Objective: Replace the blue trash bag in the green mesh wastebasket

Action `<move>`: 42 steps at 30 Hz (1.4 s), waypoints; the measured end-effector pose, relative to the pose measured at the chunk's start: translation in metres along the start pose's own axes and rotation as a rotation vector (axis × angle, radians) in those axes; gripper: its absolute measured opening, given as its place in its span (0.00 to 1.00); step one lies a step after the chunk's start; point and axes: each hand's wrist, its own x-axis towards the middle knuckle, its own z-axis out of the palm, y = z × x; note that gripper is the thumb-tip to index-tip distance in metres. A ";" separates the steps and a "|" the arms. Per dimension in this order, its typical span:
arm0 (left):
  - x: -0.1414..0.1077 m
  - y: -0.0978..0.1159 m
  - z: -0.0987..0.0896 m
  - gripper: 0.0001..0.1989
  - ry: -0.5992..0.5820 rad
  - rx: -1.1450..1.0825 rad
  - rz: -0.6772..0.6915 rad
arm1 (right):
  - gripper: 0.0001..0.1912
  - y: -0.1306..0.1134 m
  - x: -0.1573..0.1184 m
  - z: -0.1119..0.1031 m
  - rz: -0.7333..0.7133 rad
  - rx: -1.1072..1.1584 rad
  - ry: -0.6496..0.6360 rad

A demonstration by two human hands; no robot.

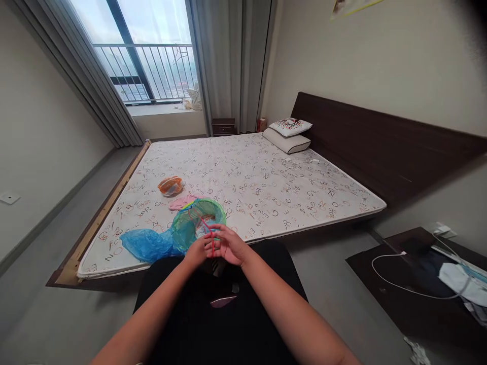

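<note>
Head view: the person's two bare hands [216, 246] are raised close together above a black-clothed lap, just in front of the edge of a white letter-print mattress [266, 187]. The left hand [198, 252] is closed, its fingers curled around a thin red cord [212, 242], while the right hand [230, 245] is partly open, its fingers spread and pressed in against the left; whether it also grips the cord cannot be told. The cord rises from between the hands toward a round teal mesh basket with a green rim [198, 225], which lies tilted on the mattress just beyond them, and the hands partly hide its near side. For work this fine, keeping the fingertips close together and the cord taut looks best, as a slack loop could slip between the fingers. Through the basket's open mouth something pale shows, but what it holds is too unclear to name. Beside the basket lie a crumpled blue plastic bag [146, 245] and a pink folded cloth [180, 203], and farther up the mattress sits a small orange mesh bundle [171, 186], its contents unclear.
</note>
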 end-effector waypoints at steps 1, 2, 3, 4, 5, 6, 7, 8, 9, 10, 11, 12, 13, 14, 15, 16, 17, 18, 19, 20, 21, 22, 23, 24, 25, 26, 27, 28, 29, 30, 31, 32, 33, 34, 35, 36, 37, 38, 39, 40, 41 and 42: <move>0.001 0.001 -0.002 0.18 0.043 -0.040 -0.029 | 0.24 0.002 0.001 -0.002 -0.057 0.079 0.069; 0.003 0.003 -0.007 0.21 0.103 -0.107 -0.071 | 0.22 0.002 0.003 -0.004 -0.111 0.145 0.139; 0.004 0.004 -0.014 0.23 0.178 -0.198 -0.123 | 0.20 0.001 0.004 -0.006 -0.161 0.192 0.202; 0.006 0.005 -0.023 0.25 0.264 -0.301 -0.184 | 0.19 -0.003 0.004 -0.008 -0.204 0.221 0.253; 0.008 0.006 -0.035 0.26 0.360 -0.412 -0.248 | 0.18 -0.007 0.005 -0.010 -0.243 0.238 0.291; 0.010 0.006 -0.048 0.25 0.451 -0.509 -0.303 | 0.17 -0.012 0.005 -0.012 -0.280 0.243 0.313; 0.012 0.006 -0.063 0.25 0.540 -0.586 -0.348 | 0.17 -0.018 0.005 -0.013 -0.313 0.240 0.326; 0.013 0.006 -0.078 0.25 0.623 -0.659 -0.377 | 0.18 -0.024 0.005 -0.014 -0.343 0.230 0.333; 0.014 0.006 -0.093 0.24 0.697 -0.728 -0.394 | 0.19 -0.030 0.005 -0.014 -0.364 0.214 0.334; 0.014 0.005 -0.108 0.24 0.751 -0.791 -0.395 | 0.21 -0.036 0.005 -0.014 -0.377 0.196 0.330; 0.014 0.005 -0.121 0.24 0.784 -0.838 -0.385 | 0.23 -0.041 0.005 -0.014 -0.386 0.181 0.323; 0.013 0.004 -0.133 0.24 0.794 -0.863 -0.380 | 0.26 -0.046 0.005 -0.013 -0.392 0.173 0.314; 0.012 0.003 -0.144 0.24 0.786 -0.878 -0.386 | 0.29 -0.051 0.006 -0.011 -0.397 0.171 0.303; 0.011 0.002 -0.152 0.23 0.771 -0.886 -0.402 | 0.32 -0.055 0.008 -0.009 -0.403 0.170 0.289; 0.011 0.002 -0.159 0.23 0.752 -0.893 -0.421 | 0.33 -0.059 0.010 -0.007 -0.407 0.168 0.272; 0.010 0.002 -0.164 0.22 0.734 -0.902 -0.432 | 0.35 -0.063 0.012 -0.005 -0.408 0.159 0.255; 0.011 0.002 -0.168 0.21 0.721 -0.912 -0.432 | 0.35 -0.066 0.015 -0.002 -0.406 0.141 0.240; 0.012 0.004 -0.171 0.21 0.717 -0.913 -0.417 | 0.35 -0.069 0.018 0.001 -0.401 0.109 0.232; 0.013 0.006 -0.173 0.20 0.718 -0.897 -0.391 | 0.34 -0.072 0.021 0.004 -0.393 0.060 0.232; 0.015 0.010 -0.175 0.21 0.718 -0.860 -0.365 | 0.31 -0.074 0.024 0.006 -0.389 -0.004 0.237; 0.016 0.015 -0.176 0.21 0.714 -0.803 -0.341 | 0.27 -0.076 0.028 0.009 -0.392 -0.084 0.244; 0.017 0.021 -0.177 0.21 0.703 -0.725 -0.320 | 0.23 -0.078 0.031 0.012 -0.405 -0.173 0.251; 0.018 0.027 -0.179 0.22 0.672 -0.624 -0.300 | 0.19 -0.080 0.033 0.015 -0.425 -0.267 0.257; 0.018 0.034 -0.181 0.21 0.621 -0.498 -0.279 | 0.17 -0.081 0.035 0.018 -0.449 -0.363 0.266; 0.018 0.041 -0.183 0.19 0.560 -0.356 -0.257 | 0.16 -0.082 0.037 0.022 -0.473 -0.462 0.279; 0.018 0.048 -0.185 0.16 0.506 -0.209 -0.238 | 0.15 -0.083 0.038 0.026 -0.498 -0.565 0.297; 0.017 0.054 -0.187 0.13 0.469 -0.074 -0.222 | 0.15 -0.083 0.039 0.030 -0.522 -0.674 0.316; 0.017 0.061 -0.188 0.10 0.461 0.037 -0.207 | 0.15 -0.084 0.041 0.035 -0.547 -0.781 0.331; 0.017 0.067 -0.188 0.09 0.477 0.115 -0.189 | 0.14 -0.084 0.042 0.039 -0.576 -0.882 0.340; 0.018 0.073 -0.186 0.09 0.504 0.162 -0.164 | 0.15 -0.084 0.044 0.043 -0.609 -0.974 0.342; 0.018 0.079 -0.183 0.09 0.515 0.188 -0.125 | 0.16 -0.084 0.047 0.046 -0.636 -1.057 0.333; 0.019 0.085 -0.178 0.10 0.505 0.205 -0.070 | 0.18 -0.084 0.051 0.048 -0.649 -1.134 0.315; 0.020 0.091 -0.172 0.12 0.478 0.216 -0.003 | 0.22 -0.084 0.055 0.050 -0.644 -1.201 0.284; 0.021 0.095 -0.166 0.13 0.446 0.223 0.066 | 0.25 -0.083 0.059 0.051 -0.628 -1.257 0.238; 0.021 0.099 -0.159 0.14 0.425 0.223 0.129 | 0.27 -0.083 0.062 0.052 -0.608 -1.304 0.179; 0.020 0.101 -0.153 0.14 0.433 0.211 0.173 | 0.25 -0.083 0.065 0.053 -0.589 -1.341 0.122; 0.019 0.102 -0.148 0.15 0.472 0.188 0.195 | 0.22 -0.083 0.067 0.053 -0.577 -1.367 0.081; 0.018 0.102 -0.143 0.15 0.534 0.158 0.196 | 0.17 -0.084 0.068 0.053 -0.575 -1.383 0.061; 0.017 0.101 -0.139 0.16 0.603 0.123 0.187 | 0.13 -0.085 0.068 0.054 -0.577 -1.393 0.064; 0.015 0.099 -0.136 0.18 0.668 0.082 0.175 | 0.11 -0.086 0.066 0.055 -0.577 -1.392 0.083; 0.015 0.098 -0.134 0.21 0.712 0.033 0.166 | 0.11 -0.087 0.063 0.056 -0.575 -1.373 0.108; 0.015 0.096 -0.131 0.25 0.727 -0.024 0.164 | 0.11 -0.088 0.060 0.058 -0.576 -1.333 0.126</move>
